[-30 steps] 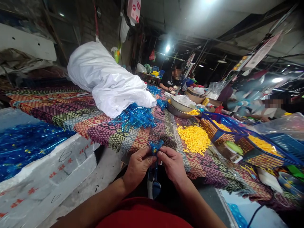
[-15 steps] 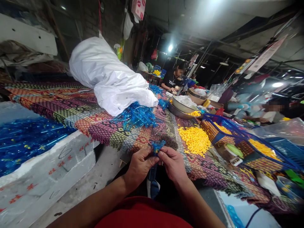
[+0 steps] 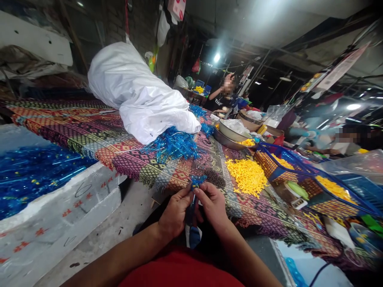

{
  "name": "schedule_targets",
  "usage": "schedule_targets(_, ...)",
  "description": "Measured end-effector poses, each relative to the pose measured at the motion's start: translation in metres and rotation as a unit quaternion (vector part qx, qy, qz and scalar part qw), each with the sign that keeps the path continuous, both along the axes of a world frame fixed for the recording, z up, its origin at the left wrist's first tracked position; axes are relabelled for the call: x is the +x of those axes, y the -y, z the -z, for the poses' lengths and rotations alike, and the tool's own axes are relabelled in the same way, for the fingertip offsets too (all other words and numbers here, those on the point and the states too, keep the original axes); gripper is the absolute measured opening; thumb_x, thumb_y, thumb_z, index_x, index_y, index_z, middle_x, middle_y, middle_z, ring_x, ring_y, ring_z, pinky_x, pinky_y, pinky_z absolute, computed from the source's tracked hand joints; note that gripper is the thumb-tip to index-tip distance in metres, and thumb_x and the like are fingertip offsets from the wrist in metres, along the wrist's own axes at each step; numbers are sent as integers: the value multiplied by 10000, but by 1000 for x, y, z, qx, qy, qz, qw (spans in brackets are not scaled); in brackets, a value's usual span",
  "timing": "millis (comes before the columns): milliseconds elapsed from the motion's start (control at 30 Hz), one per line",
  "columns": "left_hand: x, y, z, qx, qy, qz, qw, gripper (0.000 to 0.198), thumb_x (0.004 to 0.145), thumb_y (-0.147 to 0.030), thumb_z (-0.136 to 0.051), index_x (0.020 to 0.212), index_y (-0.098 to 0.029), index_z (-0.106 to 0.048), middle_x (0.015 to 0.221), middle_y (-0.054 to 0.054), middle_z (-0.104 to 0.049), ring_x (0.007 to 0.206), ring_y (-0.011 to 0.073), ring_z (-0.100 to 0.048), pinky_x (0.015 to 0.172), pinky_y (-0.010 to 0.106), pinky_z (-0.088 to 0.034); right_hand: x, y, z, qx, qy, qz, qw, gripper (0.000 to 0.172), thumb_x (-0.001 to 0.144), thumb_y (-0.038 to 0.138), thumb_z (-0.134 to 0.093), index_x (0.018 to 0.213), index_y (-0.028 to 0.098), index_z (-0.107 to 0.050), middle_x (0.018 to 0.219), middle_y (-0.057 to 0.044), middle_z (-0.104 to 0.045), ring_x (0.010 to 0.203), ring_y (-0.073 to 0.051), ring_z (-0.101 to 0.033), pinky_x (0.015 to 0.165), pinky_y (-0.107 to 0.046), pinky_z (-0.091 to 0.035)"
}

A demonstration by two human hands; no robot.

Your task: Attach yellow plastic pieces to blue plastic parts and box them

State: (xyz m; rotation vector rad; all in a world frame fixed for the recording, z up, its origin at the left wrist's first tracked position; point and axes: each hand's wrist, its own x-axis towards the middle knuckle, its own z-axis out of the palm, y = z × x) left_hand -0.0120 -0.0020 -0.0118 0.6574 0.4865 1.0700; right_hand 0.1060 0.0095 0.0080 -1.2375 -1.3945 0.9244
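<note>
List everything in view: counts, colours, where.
Blue plastic piece: 1, blue, pinched between both hands.
Dark pieces: 1 pile, near-black, on cloth ahead of hands.
Yellow pieces: 1 pile, yellow, on cloth, right of dark pile.
Plastic tangle: 1, blue, on cloth.
Sack: 1, white, on cloth, beyond tangle.
Woven cloth: 1, multicoloured, covering table.
Baskets: 2, blue-rimmed, right, holding yellow pieces.
Metal bowls: 2, silver, far along table.
Foam box: 1, white, left, holding blue strips.
Co-workers: 2, far end and right.
Left hand: 1, lower centre.
Right hand: 1, lower centre.
Shirt: 1, red, bottom edge.
</note>
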Motion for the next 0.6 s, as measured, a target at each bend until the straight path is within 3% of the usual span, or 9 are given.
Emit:
schedule_targets(100,-1,-5,1,-15,21,-5,1000,492,791,-376,-572,1244,-215,-466,592,-37,-566,346,101,-518,267,170,-327,-5,2,-1,-36,-25,-52,998,241,765,400,-604,674,190,-527,468,50,-534,380,-95,-498,406,-210,-402)
schedule_targets(200,-2,-8,-2,-22,28,-5,999,551,785,-360,-583,1290,-249,-393,622,-40,-579,329,88,-508,270,164,-345,-10,4,-1,-118,-111,-124,979,227,781,411,-581,756,199,-503,428,82,-491,286,-107,-469,304,-206,-359)
schedule_targets(367,-6,-4,-3,-30,23,49,998,384,782,-321,-578,1123,-194,-458,703,-1,-601,499,159,-625,401,241,-484,-5,2,-2,-113,-193,-78,972,224,751,369,-635,741,178,-516,474,93,-456,285,-49,-374,307,-186,-328)
schedule_targets(500,-10,6,4,33,-120,52,991,225,798,-356,-539,860,-142,-515,682,7,-575,521,146,-611,444,256,-498,1,-3,-5,-62,-170,-23,983,219,718,331,-674,675,157,-548,569,45,-517,463,-62,-450,449,-194,-362)
schedule_targets(600,-12,9,8,141,-280,4,950,224,807,-359,-516,744,-145,-499,567,-19,-523,422,96,-520,379,199,-431,0,-6,-3,-45,-177,-13,983,205,707,325,-681,673,161,-563,584,47,-515,515,-69,-437,496,-200,-345)
